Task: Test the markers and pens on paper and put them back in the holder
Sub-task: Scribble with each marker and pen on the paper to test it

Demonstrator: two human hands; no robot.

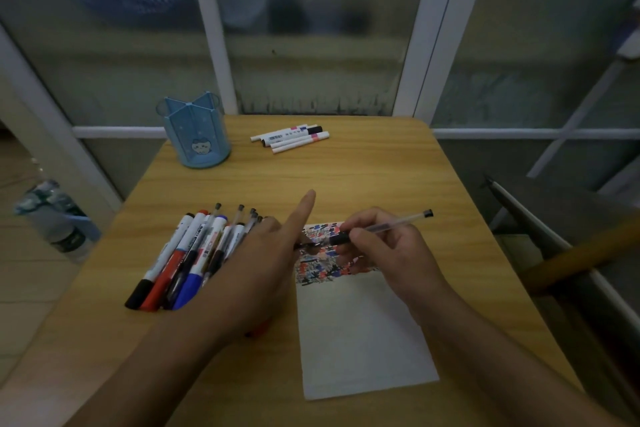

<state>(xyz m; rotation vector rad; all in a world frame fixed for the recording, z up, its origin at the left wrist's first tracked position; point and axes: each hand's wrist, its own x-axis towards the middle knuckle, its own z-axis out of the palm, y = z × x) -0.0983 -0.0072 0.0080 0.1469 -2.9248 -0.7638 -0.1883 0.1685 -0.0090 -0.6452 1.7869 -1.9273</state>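
Meanwhile, right hand (388,246) grips a clear pen (381,227) over scribbled paper (363,333); left hand (263,263), forefinger raised, pinches its tip beside piled markers (183,256).

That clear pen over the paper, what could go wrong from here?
The right hand grips the clear pen above the scribbled paper; the left hand seems to pull its cap, so ink might smear fingers. The left forearm lies close to the marker pile and could roll markers off the table.
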